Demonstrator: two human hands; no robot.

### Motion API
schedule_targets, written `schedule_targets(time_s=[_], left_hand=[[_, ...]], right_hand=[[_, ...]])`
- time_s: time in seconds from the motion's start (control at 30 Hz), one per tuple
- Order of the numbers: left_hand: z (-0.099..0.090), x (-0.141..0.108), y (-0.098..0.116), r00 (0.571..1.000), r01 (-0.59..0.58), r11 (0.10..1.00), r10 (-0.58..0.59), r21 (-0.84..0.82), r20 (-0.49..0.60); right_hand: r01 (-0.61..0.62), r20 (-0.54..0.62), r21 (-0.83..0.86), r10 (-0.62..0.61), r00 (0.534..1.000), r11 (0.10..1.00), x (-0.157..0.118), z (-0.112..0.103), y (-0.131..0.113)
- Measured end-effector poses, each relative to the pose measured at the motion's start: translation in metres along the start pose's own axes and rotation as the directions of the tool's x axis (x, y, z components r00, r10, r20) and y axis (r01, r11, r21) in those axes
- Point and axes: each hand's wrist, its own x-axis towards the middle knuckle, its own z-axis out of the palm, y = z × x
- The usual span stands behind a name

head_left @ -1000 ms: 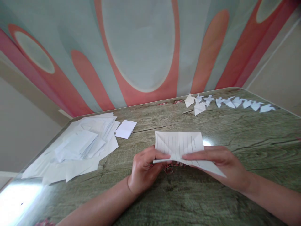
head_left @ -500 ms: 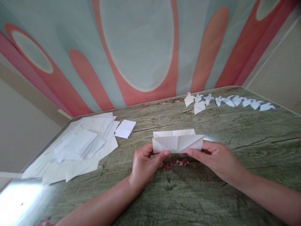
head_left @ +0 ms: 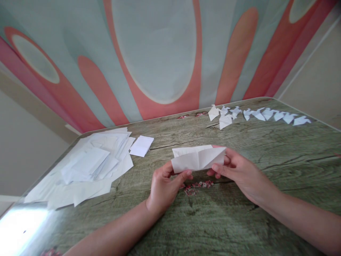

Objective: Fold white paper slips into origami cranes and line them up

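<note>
A white folded sheet of paper is held up between my hands above the table. Creases cross its near face, and a second flap rises behind it. My left hand pinches the left end, thumb along the lower edge. At the right end my right hand grips the paper with the thumb in front; one finger reaches up behind the top right corner. Some of the fingers are hidden by the paper.
Loose white sheets are piled on the left, with smaller folded papers on top. Beside them lies a small paper stack. Several folded paper birds line the back right of the wood-patterned table. A patterned wall stands behind.
My right hand has shifted its hold, a finger moving up behind the paper's right corner. The paper's right end has risen and bends slightly. My left hand stays almost still.
</note>
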Motion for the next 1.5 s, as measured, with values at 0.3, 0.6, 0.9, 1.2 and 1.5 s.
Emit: schedule_targets(time_s=[0.3, 0.6, 0.9, 1.2, 1.5], left_hand=[[0.003, 0.001, 0.003, 1.0, 0.029, 0.991, -0.03, -0.13, -0.005], [0.013, 0.005, 0.004, 0.888, 0.444, 0.737, -0.285, -0.51, 0.361], [0.019, 0.001, 0.007, 0.914, 0.406, 0.805, -0.345, -0.433, 0.214], [0.017, 0.003, 0.008, 0.915, 0.402, 0.79, -0.33, -0.464, 0.231], [0.02, 0.0, 0.012, 0.915, 0.398, 0.788, -0.307, -0.47, 0.261]], right_hand=[[-0.024, -0.024, -0.239, 0.019, 1.0, 0.971, -0.005, -0.001, -0.002], [-0.008, 0.022, -0.271, 0.014, 1.0, 0.963, -0.007, 0.005, -0.005], [-0.037, 0.025, -0.314, 0.047, 0.999, 0.949, -0.009, 0.01, -0.007], [-0.043, 0.039, -0.397, 0.064, 0.997, 0.917, -0.007, 0.006, -0.004], [-0.131, 0.114, -0.093, 0.141, 0.983, 0.987, -0.004, 0.009, 0.003]])
